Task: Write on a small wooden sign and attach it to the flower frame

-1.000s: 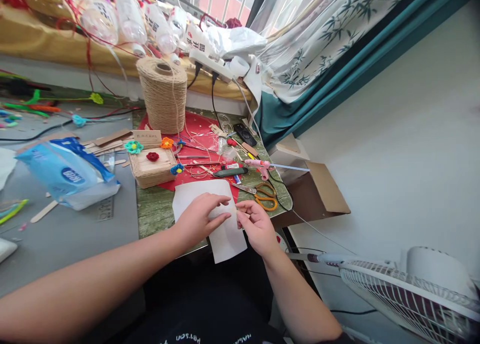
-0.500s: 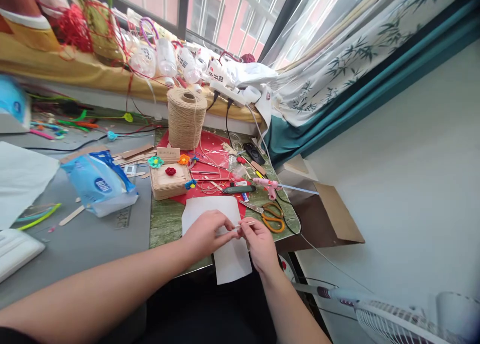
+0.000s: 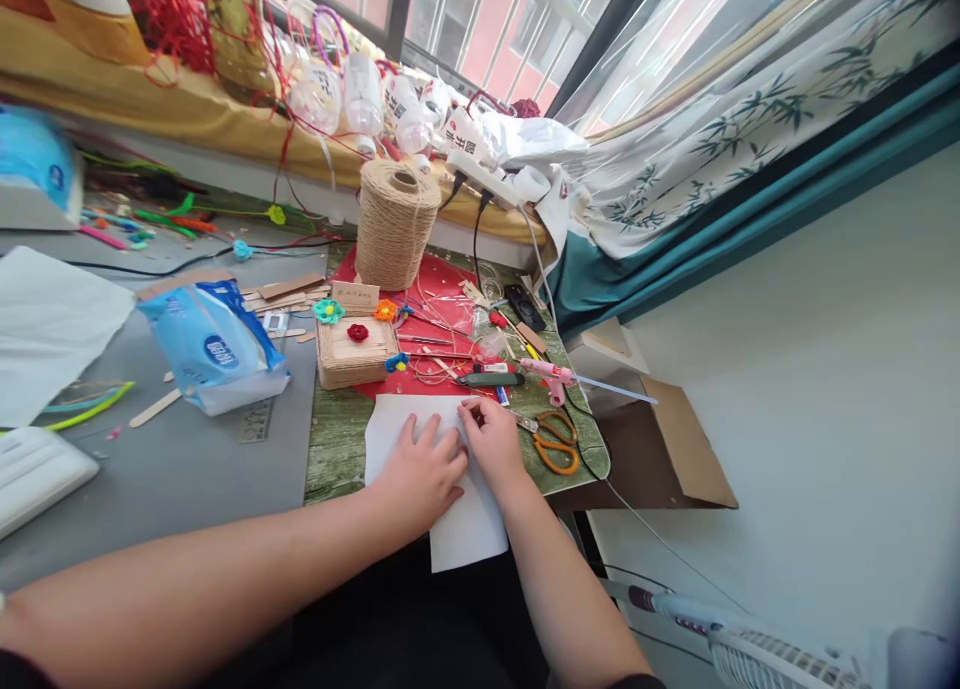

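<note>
My left hand (image 3: 422,477) lies with spread fingers on a sheet of white paper (image 3: 469,539) at the table's front edge. The paper's lower part hangs past the edge. Near the sheet's upper right corner, my right hand (image 3: 493,439) is closed in a pinch; whatever lies between its fingertips is too small to make out. Scissors (image 3: 555,443) with orange handles lie just right of that hand. Behind the paper is a twine-wrapped box (image 3: 352,364) with a dark red flower (image 3: 358,332) on its lid.
A big twine spool (image 3: 396,227) stands on a red sheet (image 3: 450,279). A pink glue gun (image 3: 551,371) and a dark green cutter (image 3: 491,379) lie at right. Blue wipes pack (image 3: 214,349) sits left. An open cardboard box (image 3: 686,439) stands beyond the table's right edge.
My hands were raised together over the paper with a thin pale strip between their fingers. Now the left hand is flat on the sheet and the right hand is farther up, at its corner.
</note>
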Action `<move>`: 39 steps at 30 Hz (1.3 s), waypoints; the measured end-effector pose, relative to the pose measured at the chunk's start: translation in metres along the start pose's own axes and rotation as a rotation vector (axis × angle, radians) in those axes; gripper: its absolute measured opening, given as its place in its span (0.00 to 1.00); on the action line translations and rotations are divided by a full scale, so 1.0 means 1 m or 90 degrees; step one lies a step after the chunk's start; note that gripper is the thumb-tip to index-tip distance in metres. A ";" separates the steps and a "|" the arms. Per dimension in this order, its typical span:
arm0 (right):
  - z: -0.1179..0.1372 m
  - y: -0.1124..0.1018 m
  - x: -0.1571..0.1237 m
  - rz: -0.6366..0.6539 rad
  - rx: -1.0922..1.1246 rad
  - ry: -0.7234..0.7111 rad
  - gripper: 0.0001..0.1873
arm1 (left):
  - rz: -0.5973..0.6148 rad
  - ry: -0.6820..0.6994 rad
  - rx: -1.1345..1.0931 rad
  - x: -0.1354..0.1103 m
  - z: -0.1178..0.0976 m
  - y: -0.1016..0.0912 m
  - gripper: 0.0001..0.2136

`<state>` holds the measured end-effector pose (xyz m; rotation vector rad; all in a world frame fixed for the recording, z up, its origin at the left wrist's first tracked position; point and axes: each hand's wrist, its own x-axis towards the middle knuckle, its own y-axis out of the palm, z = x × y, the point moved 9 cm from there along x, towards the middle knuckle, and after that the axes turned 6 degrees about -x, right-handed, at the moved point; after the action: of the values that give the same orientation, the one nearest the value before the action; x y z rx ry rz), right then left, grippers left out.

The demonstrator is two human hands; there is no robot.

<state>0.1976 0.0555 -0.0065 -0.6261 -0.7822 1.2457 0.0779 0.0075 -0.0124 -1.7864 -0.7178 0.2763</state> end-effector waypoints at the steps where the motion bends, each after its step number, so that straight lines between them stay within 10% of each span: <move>1: 0.001 0.001 0.000 0.002 -0.011 -0.007 0.08 | 0.003 0.002 0.001 -0.001 0.000 0.001 0.22; 26: 0.007 -0.006 -0.020 0.092 -0.199 -0.105 0.11 | 0.048 0.004 -0.023 0.001 -0.004 0.005 0.25; 33: -0.028 -0.059 -0.040 -0.067 0.417 0.238 0.12 | 0.030 0.009 0.010 0.002 -0.004 0.008 0.25; 39: -0.008 -0.055 -0.044 -0.068 0.665 0.266 0.14 | 0.032 0.023 0.036 0.003 -0.007 0.005 0.25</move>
<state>0.2305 0.0009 0.0239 0.0325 0.2211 1.1781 0.0852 0.0028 -0.0147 -1.7536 -0.6348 0.2940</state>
